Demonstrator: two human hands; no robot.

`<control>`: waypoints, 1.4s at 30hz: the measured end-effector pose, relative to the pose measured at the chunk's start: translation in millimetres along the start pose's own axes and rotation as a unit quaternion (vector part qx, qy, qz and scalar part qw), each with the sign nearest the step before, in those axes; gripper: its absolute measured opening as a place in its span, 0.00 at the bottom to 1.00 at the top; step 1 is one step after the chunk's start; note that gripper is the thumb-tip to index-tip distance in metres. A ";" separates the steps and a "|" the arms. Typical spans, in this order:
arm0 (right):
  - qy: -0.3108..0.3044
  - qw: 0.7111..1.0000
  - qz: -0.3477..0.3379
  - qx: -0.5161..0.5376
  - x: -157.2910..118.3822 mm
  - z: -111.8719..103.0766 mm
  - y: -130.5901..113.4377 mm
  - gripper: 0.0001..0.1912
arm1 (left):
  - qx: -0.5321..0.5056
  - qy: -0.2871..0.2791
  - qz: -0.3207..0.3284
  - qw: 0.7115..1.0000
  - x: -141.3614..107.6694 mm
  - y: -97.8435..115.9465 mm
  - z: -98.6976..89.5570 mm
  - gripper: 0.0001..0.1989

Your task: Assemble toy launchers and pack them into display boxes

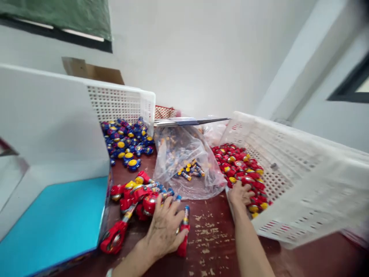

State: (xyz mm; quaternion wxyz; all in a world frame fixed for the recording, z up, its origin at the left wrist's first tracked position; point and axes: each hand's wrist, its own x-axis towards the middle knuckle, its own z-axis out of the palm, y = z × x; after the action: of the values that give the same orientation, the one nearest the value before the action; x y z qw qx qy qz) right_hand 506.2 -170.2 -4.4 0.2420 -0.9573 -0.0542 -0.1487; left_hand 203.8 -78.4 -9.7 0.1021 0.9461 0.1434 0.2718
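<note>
Spill and mixing hazards noted

The left hand (165,222) lay beside a pile of red toys (135,194), fingers spread and bent, thumb against a red-and-blue stick (186,220); whether it gripped the stick could not be told. The right hand (241,193) reached into the right-hand white basket (300,146), fingers parted on the heaped red pieces (230,157); any hold was hidden.

Pulling from the heap's near edge could, in the inspector's judgement, bring loose pieces down onto the table (210,234). A careless sweep of the left hand could scatter the pile. The plastic bag (161,169) gaped between the baskets; a knock could roll out its small sticks (187,173).
</note>
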 end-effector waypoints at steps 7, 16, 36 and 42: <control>0.014 0.995 -0.088 0.049 -4.9 1.5 1.9 0.14 | -0.051 -0.033 -0.040 0.997 12.6 0.7 2.0 0.19; -0.151 0.851 -0.276 0.420 -131.9 -41.6 -36.9 0.24 | -0.442 0.013 -0.209 0.872 20.4 9.8 -10.7 0.34; -0.263 0.916 -0.287 0.099 -83.3 69.7 -119.2 0.10 | -0.837 0.108 -0.353 0.403 16.4 -17.5 -55.5 0.16; -0.330 0.854 -0.357 0.185 -88.3 22.9 -85.5 0.11 | -0.809 0.172 -0.330 0.455 17.0 -18.7 -66.5 0.25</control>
State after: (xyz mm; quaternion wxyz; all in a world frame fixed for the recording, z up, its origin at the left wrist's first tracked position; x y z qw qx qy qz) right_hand 413.1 -87.0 -12.9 0.3131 -0.8025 -0.4952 0.1130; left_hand 177.4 -47.7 48.8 0.8768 0.2540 0.1752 0.3688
